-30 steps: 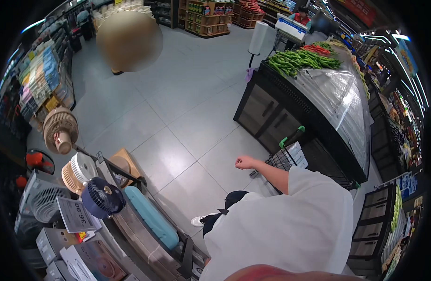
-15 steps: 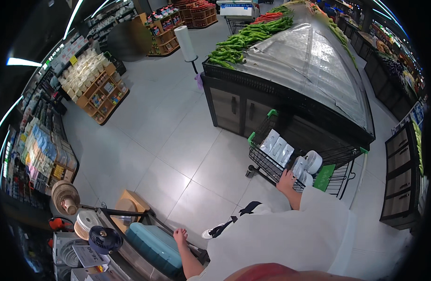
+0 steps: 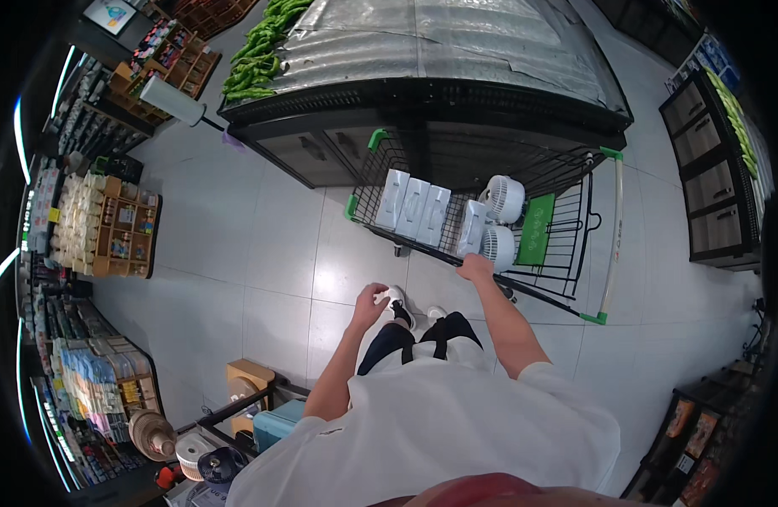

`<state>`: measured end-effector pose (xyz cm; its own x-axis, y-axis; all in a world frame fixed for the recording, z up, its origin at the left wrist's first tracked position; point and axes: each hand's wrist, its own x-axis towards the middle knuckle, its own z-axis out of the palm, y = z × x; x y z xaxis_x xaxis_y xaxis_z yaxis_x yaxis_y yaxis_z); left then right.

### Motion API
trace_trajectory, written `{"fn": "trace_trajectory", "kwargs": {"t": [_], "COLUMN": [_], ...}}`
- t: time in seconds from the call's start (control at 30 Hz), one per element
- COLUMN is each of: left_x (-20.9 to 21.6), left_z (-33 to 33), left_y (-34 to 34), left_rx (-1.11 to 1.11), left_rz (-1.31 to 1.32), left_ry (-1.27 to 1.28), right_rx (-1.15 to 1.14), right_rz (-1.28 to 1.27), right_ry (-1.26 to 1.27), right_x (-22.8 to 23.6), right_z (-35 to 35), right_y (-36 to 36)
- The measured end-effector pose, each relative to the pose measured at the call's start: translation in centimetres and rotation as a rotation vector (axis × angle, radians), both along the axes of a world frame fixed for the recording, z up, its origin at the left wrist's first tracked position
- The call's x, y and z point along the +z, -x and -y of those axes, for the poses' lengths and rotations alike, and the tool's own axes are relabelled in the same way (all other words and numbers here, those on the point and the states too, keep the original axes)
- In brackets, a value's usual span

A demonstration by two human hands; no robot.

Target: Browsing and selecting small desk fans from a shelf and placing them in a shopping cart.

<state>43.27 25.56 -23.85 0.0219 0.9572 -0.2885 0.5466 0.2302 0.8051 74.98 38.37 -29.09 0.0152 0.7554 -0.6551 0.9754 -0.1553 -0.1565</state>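
A black wire shopping cart (image 3: 541, 291) with green corner pieces stands in front of me, its handle at the right. My right hand (image 3: 475, 268) is closed over the cart's near side rim, beside a white box (image 3: 471, 226). Two white desk fans, one farther (image 3: 505, 198) and one nearer (image 3: 498, 246), lie in the basket with a green panel (image 3: 536, 230) to their right. Several white boxes (image 3: 413, 208) stand in a row in the left part. My left hand (image 3: 370, 306) hangs in the air over my shoes, fingers loosely bent and apart, holding nothing.
A produce stand (image 3: 321, 145) with green peppers (image 3: 258, 51) sits just beyond the cart. At lower left are a teal bin (image 3: 275, 425) and several fans, including a dark one (image 3: 220, 465). Shelves (image 3: 129, 224) line the left; a dark cabinet (image 3: 710, 173) stands at right.
My view has turned right, toward the cart, which now appears more central. My left hand has moved away from the teal bin to in front of me. My right hand stays at the cart's side.
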Motion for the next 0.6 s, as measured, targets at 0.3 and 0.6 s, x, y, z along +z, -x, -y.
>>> {"fn": "trace_trajectory", "kwargs": {"t": [0.3, 0.6], "left_x": [-3.3, -7.2], "left_z": [-18.5, -24.1], "left_y": [-3.4, -5.7], "left_rx": [-0.705, -1.128], "left_rz": [-0.358, -0.553], "left_ry": [-0.295, 0.284], "right_rx": [0.054, -0.002], "right_rz": [-0.043, -0.059], "right_ry": [0.124, 0.250], "right_x": [1.7, 1.1], "right_z": [-1.6, -1.7], "right_y": [-0.3, 0.2]}}
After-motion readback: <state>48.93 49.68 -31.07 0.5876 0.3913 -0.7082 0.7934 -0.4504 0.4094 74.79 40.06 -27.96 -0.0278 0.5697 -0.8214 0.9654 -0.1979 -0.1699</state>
